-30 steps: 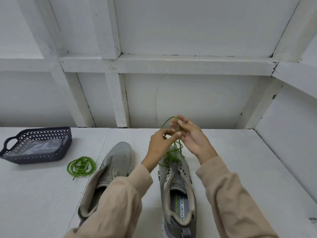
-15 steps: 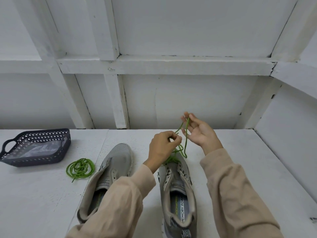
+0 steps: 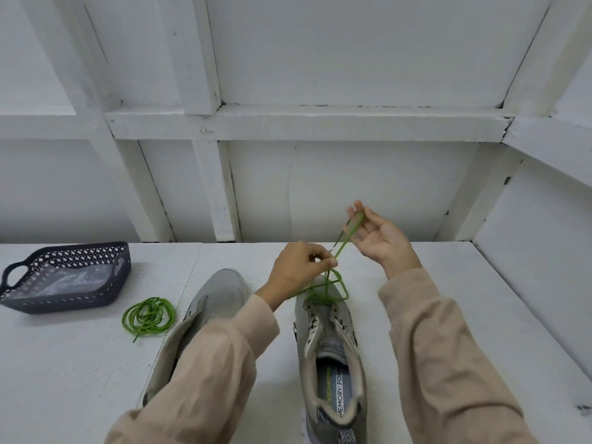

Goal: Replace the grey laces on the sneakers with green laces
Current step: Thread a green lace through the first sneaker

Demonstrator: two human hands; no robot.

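Head view. Centre of frame: left grip [image 3: 301, 267] closed on the green lace [image 3: 330, 285], pinching it between thumb and fingertips just above the toe of the right-hand sneaker [image 3: 333, 347]. Up and right of that pinch: right grip [image 3: 378, 238], palm towards the camera, catching a taut strand of the same lace at the fingertips, remaining fingers loosely spread. Lower down, looped over the toe and threaded into the eyelets nearest it. Just left of centre: left-hand sneaker [image 3: 217, 296], partly hidden under a beige sleeve [image 3: 205, 373]. Further left on the white table [image 3: 480, 299]: second green lace [image 3: 149, 317], coiled, near a dark perforated basket [image 3: 19, 302] at the left edge.
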